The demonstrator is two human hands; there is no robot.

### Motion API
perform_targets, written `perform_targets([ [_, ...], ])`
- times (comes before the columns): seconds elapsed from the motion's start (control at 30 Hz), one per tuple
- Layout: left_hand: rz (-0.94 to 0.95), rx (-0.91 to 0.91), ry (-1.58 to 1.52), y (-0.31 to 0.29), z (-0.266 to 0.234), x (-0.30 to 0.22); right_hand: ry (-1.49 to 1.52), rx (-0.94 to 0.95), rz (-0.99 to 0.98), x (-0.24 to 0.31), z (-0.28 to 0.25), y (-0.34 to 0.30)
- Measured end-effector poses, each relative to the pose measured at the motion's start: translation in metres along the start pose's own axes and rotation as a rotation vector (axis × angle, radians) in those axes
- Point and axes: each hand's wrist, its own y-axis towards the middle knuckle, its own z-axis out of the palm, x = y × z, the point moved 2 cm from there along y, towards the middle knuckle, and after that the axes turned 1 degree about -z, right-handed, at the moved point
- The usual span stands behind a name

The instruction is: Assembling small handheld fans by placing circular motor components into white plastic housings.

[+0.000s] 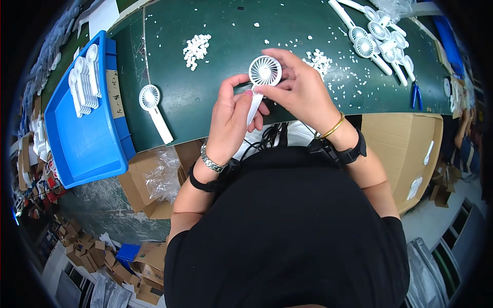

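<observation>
Fingers of your left hand (233,120) and right hand (300,90) pinch one white handheld fan (262,77) above the green table (205,102); another fan (153,108) lies left of it.

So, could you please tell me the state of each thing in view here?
Left hand: gripping the handle of the held fan.
Right hand: fingers on the head of the held fan.
Held fan: lifted above the table.
Lone fan: lying flat on the green table.
Blue tray: holds a row of fans at its far end.
Fan pile: heaped, far right.
</observation>
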Motion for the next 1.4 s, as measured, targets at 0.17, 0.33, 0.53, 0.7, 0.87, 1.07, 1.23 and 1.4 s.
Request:
perform_targets([
  [0.17, 0.091, -0.09, 0.086, -0.007, 0.002, -0.004, 0.16, 0.067, 0.143, -0.016, -0.006, 0.001],
  [0.33, 0.546, -0.185, 0.65, -0.014, 0.0, -0.015, 0.213, 0.057, 0.18, -0.018, -0.008, -0.001],
  [0.53, 0.557, -0.183, 0.812, -0.015, 0.004, -0.02, 0.328, 0.01, 0.143, -0.006, -0.01, -0.007],
  [0.7, -0.133, -0.042, -0.34, -0.011, -0.017, -0.01, 0.455, -0.029, 0.019, 0.01, -0.018, -0.011],
  [0.87, -0.281, 0.07, -0.736, -0.01, -0.027, -0.003, 0.403, -0.026, -0.03, 0.01, -0.014, -0.014],
  [1.07, -0.277, 0.026, -0.795, -0.019, -0.03, -0.006, 0.363, 0.017, -0.062, 0.013, -0.006, -0.012],
  [1.23, 0.267, -0.407, -0.203, -0.033, -0.053, -0.02, 0.176, 0.085, -0.097, 0.008, 0.004, -0.01],
  [1.4, 0.56, -0.916, 0.735, -0.046, -0.126, -0.011, 0.059, 0.189, -0.204, 0.013, 0.022, -0.01],
])
